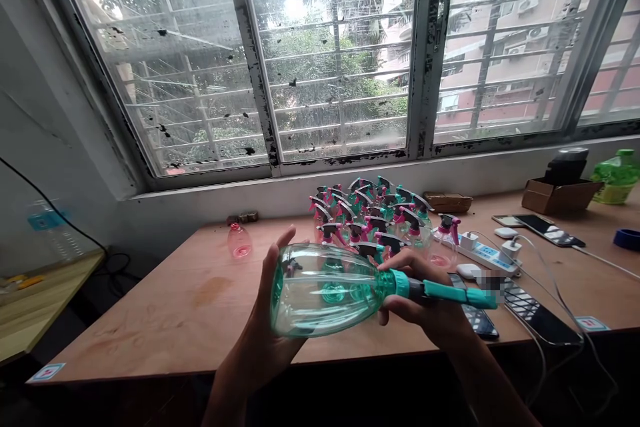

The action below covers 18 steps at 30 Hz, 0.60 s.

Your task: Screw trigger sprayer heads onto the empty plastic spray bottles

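A clear green spray bottle (325, 290) lies on its side in the air over the table's front edge, its base to the left. My left hand (273, 310) is wrapped round the base end. At the neck, the fingers of my right hand (417, 293) grip the teal collar of the spray head (445, 292), which points right. Behind the bottle stand several spray bottles (370, 213) with pink or teal triggers, closely grouped. A pink bottle (240, 242) without a spray head stands alone to the left.
Phones (543, 310), white cables and a power strip (480, 250) lie on the wooden table (150, 307) at right. Farther back are a cardboard box (555, 195) and a green bottle (617, 177). A barred window runs behind the table.
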### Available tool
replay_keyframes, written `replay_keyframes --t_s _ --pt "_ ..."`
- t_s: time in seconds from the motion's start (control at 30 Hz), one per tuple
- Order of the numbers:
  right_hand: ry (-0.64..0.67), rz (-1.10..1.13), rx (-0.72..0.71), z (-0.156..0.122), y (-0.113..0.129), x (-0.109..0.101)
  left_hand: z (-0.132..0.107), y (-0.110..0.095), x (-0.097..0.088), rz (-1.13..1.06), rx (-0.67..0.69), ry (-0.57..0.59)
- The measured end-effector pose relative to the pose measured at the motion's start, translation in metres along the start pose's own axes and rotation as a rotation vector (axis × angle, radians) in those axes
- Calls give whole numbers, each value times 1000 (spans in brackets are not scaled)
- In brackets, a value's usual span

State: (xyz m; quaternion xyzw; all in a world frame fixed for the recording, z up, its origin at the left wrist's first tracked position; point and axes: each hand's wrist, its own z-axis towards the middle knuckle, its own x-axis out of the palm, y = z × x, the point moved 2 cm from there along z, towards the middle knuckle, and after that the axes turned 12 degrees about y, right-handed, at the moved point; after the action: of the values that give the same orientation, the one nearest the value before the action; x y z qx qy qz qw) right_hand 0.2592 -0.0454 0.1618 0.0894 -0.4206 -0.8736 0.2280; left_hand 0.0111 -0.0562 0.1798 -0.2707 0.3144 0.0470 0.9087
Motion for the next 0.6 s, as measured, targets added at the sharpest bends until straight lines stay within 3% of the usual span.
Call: replay_keyframes --t_s 0.23,0.47,0.6 --pt "5 6 -4 -2 -1 0 -1 -5 1 -80 -155 -17" --pt "16 9 -9 -3 -1 -2 2 6 3 -5 -13 -21" --pt "22 7 -1 -3 0 -2 0 5 4 13 -64 4"
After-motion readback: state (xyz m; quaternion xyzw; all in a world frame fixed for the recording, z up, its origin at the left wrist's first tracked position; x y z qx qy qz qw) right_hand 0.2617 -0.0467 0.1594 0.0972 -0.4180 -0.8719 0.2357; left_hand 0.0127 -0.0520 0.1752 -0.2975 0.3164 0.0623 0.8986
